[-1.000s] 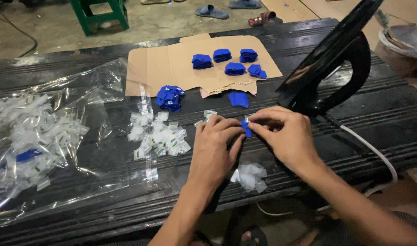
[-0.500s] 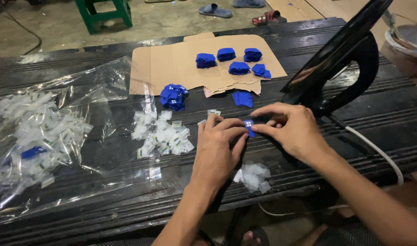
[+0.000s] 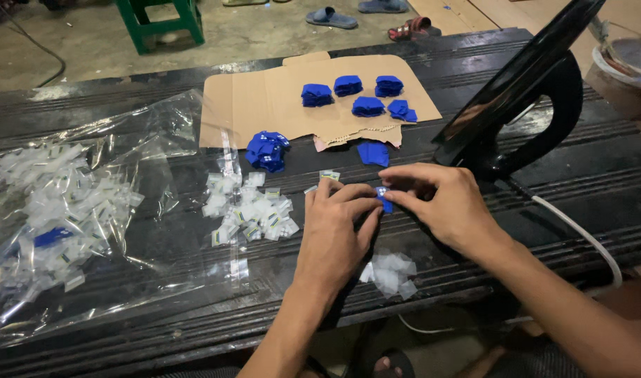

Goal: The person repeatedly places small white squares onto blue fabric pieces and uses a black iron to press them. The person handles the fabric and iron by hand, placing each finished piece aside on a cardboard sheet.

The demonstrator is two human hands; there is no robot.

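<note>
Right now I am leaning over a dark ribbed tabletop (image 3: 159, 287) that is carrying everything. Toward its left edge a big clear plastic bag (image 3: 124, 210) is lying flat, holding a heap of small clear packets (image 3: 54, 203). At the far edge a flattened cardboard sheet (image 3: 257, 105) is bearing several stacks of blue pieces (image 3: 368, 106), and a black stand (image 3: 523, 105) is rising by the right edge. Just beside the cardboard a blue bundle (image 3: 267, 150) is sitting, with a loose pile of small packets (image 3: 250, 210) near it. By the near edge a few clear packets (image 3: 392, 273) are lying under my wrists. My left hand (image 3: 334, 238) and right hand (image 3: 450, 203) are meeting fingertip to fingertip, both sets of fingers pinching one small blue piece (image 3: 383, 201) just above the tabletop's middle.
</note>
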